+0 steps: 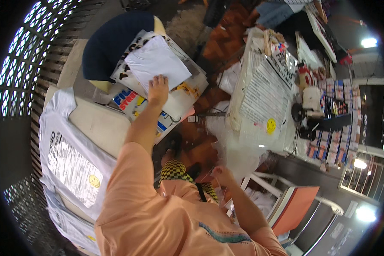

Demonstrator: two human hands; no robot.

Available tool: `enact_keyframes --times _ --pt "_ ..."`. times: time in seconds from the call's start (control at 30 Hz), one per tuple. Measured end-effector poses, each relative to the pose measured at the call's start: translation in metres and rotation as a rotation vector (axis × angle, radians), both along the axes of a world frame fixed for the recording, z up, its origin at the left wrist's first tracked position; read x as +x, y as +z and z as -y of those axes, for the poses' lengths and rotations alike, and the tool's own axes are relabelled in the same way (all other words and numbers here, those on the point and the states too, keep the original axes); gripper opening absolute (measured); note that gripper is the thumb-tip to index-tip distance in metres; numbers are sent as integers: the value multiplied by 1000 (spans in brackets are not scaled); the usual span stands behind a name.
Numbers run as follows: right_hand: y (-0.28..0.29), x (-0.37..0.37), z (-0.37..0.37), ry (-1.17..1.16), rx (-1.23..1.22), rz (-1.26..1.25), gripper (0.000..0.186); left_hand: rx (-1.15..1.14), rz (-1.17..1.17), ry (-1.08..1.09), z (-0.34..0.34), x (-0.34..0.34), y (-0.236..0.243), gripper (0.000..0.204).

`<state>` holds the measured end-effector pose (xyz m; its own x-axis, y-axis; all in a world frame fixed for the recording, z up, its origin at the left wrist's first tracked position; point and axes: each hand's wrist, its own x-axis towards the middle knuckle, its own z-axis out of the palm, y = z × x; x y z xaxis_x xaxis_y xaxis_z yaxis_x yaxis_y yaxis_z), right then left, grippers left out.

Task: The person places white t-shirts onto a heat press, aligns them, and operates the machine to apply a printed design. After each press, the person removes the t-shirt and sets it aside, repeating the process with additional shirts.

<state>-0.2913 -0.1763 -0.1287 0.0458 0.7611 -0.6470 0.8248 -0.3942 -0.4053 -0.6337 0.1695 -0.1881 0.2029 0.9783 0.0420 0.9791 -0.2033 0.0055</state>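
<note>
My left hand (158, 88) reaches forward and rests on the near edge of a folded white cloth (158, 62), probably a T-shirt. Its fingers lie on top, slightly apart; the thumb is hard to see. Beneath the cloth is a stack of printed sheets (179, 102) with coloured lettering and pictures. Low beside my body, my right hand (222, 176) is closed like a fist. Close to it is clear plastic (241, 160) hanging from the table; whether the fingers hold any of it cannot be made out.
White T-shirts with a yellow smiley print (79, 170) are draped over a beige surface at left. A dark blue round cushion (109, 40) sits beyond the sheets. At right, a plastic-covered table (260, 98) bears a printed sheet. An orange-red board (296, 209) leans near my right arm.
</note>
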Motion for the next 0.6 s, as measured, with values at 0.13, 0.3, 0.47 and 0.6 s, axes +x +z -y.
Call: enact_keyframes --times 0.13,0.3,0.47,0.6 --pt "32 -43 -58 -192 24 -125 32 -212 160 98 -45 -51 40 36" --pt "51 -88 -101 -487 -21 -623 36 141 346 -54 -74 -100 175 31" --pt "112 -96 -130 -948 -221 -1382 48 -262 384 -395 59 -33 311 33" --pt "115 -59 -101 -925 -251 -1439 51 -986 711 -999 162 18 332 42"
